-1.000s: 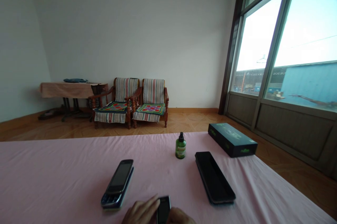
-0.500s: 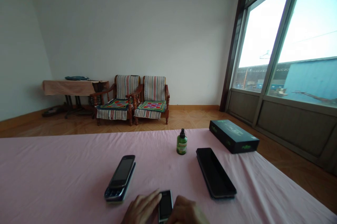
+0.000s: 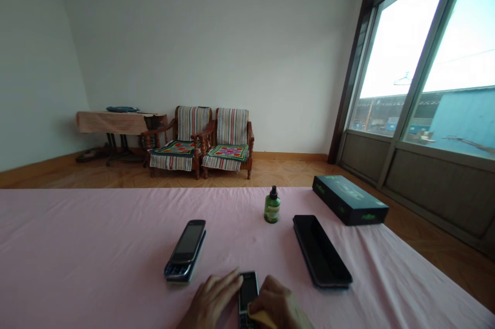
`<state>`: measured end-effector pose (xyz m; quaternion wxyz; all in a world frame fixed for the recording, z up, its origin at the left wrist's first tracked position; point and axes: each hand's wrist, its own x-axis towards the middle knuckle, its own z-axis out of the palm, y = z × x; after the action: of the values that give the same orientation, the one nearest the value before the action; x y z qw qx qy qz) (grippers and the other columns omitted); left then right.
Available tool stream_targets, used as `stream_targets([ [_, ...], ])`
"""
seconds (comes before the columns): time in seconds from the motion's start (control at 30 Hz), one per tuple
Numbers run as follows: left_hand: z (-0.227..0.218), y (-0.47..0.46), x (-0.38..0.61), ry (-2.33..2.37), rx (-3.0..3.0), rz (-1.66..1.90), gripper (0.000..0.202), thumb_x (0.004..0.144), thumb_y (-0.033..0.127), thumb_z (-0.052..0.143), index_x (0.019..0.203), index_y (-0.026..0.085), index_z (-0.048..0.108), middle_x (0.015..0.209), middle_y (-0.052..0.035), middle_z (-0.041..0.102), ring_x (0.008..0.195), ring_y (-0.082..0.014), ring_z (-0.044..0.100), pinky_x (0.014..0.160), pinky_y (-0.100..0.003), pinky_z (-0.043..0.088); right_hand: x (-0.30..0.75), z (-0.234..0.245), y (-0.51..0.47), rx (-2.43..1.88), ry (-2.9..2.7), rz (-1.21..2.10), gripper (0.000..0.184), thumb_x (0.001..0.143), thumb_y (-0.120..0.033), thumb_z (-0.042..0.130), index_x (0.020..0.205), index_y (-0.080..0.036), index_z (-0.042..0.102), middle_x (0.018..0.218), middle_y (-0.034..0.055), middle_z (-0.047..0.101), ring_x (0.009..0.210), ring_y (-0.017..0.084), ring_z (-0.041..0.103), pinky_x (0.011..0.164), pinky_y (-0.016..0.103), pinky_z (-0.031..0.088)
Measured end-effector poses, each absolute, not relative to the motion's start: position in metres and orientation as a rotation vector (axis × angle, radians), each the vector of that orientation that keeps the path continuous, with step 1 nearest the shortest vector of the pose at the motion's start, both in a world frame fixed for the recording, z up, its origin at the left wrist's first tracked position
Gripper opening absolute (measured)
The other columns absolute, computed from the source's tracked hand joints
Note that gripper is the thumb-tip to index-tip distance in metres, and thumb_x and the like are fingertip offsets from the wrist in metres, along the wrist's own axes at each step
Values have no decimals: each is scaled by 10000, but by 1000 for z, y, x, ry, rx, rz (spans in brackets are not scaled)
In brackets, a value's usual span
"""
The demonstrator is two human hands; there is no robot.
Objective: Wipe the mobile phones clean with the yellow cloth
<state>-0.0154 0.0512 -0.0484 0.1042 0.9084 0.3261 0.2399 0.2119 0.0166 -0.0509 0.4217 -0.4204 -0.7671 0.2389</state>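
A small black phone (image 3: 248, 290) lies on the pink cloth (image 3: 85, 251) at the bottom middle. My left hand (image 3: 212, 302) rests against its left side with the fingers flat and together, steadying it. My right hand (image 3: 279, 306) is curled over the phone's lower part, pinching a small yellowish cloth (image 3: 260, 319) against it. A slider phone (image 3: 186, 250) lies to the left, a large black smartphone (image 3: 321, 250) to the right, and a small green bottle (image 3: 272, 206) stands upright behind them.
A dark green box (image 3: 350, 199) lies at the table's far right corner. Beyond the table are a wooden floor, two striped armchairs (image 3: 201, 141), a side table (image 3: 116, 122) and large windows (image 3: 429, 55) on the right.
The view has tilted down and left a little, so more of both hands shows. My right hand has come further over the small phone, and the yellowish cloth now shows under it.
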Motion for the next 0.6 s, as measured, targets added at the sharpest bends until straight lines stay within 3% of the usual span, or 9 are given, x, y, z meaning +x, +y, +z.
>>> stream_targets([
  [0.2, -24, 38, -8, 1063, 2468, 542, 979, 595, 547, 861, 1423, 231, 446, 1482, -147, 443, 1345, -377, 412, 1111, -548, 345, 204, -19, 0, -1029, -1901, 816, 154, 720, -40, 641, 700, -187, 682, 823, 23, 627, 701, 122, 588, 584, 183, 423],
  [0.33, -9, 33, -2, 1084, 2358, 456, 1060, 541, 524, 885, 1434, 188, 424, 1463, -153, 456, 1343, -377, 389, 1134, -552, 288, 208, 6, -7, -971, -2007, 910, 189, 730, -23, 649, 764, -193, 725, 857, 31, 643, 764, 140, 615, 640, 204, 438],
  [0.47, -6, 31, 1, 1154, 2270, 459, 1255, 518, 425, 916, 1522, 170, 208, 1431, -178, 460, 1308, -379, 407, 1119, -545, 295, 210, 11, 3, -1161, -1921, 712, 186, 814, -55, 590, 834, -185, 722, 805, 28, 631, 738, 146, 623, 646, 232, 448],
  [0.6, -8, 30, 1, 1115, 2263, 520, 1389, 565, 397, 901, 1529, 255, -89, 1451, -164, 436, 1329, -382, 378, 1120, -612, 212, 203, 4, 27, -1185, -1953, 596, 228, 786, -5, 563, 826, -171, 713, 806, 27, 618, 725, 141, 613, 652, 236, 450],
])
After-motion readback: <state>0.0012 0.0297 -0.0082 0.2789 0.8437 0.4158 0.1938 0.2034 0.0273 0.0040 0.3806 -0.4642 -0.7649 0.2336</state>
